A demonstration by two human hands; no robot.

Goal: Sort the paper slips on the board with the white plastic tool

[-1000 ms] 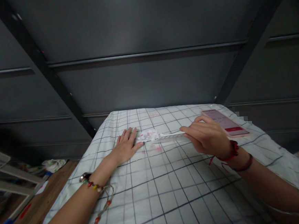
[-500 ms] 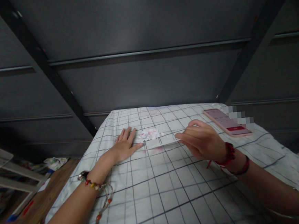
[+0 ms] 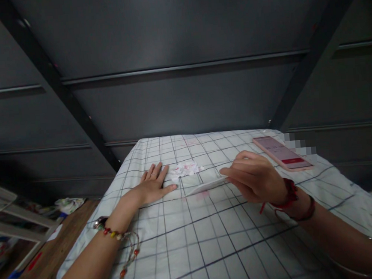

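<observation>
cover: matt cloth | scraps: rough, likely paper | phone screen: smooth | floor: wood

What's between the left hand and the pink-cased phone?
In the head view: first white paper scraps with red marks, then the right hand, pinching a thin white strip.

White cloth in a dark grid, faintly smudged with pink
The paper scraps are white flecked with pinkish red, the thin strip plain white. The phone is pink-cased and shows a red bar. The cord bracelet is red, the beaded bracelet red and yellow. Wall panels are dark grey, the wooden floor brown.
</observation>
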